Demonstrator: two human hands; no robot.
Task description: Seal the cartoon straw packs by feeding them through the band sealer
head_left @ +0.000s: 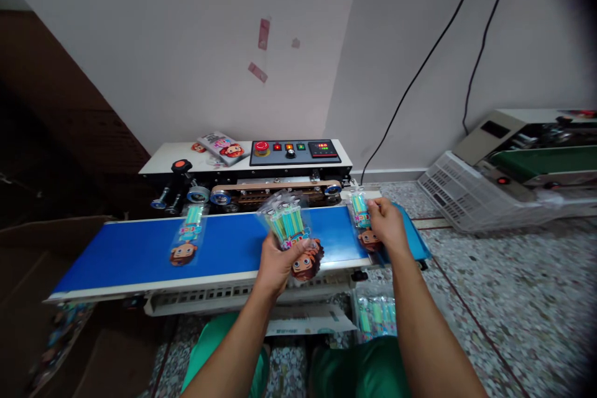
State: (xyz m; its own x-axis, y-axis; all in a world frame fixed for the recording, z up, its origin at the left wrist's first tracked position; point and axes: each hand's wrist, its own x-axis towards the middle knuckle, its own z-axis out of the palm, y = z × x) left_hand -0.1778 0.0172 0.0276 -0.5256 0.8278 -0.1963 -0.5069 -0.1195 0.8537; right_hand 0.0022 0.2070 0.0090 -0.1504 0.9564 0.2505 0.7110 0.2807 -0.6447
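Note:
My left hand (276, 264) grips a fanned stack of clear packets (291, 224), each with green and blue sticks and a brown-haired cartoon head, above the middle of the blue belt (233, 242). At the belt's right end my right hand (387, 222) pinches the edge of a single packet (361, 211), which stands near the sealing machine's right side. Another packet (186, 233) lies by itself on the left part of the belt.
Behind the belt is the sealing machine (186, 158) with its control panel and a booklet (222, 146) on top. A box (375, 314) of packets sits below right. Cardboard boxes are at left. A white crate (457, 193) and second machine (536, 152) stand at right.

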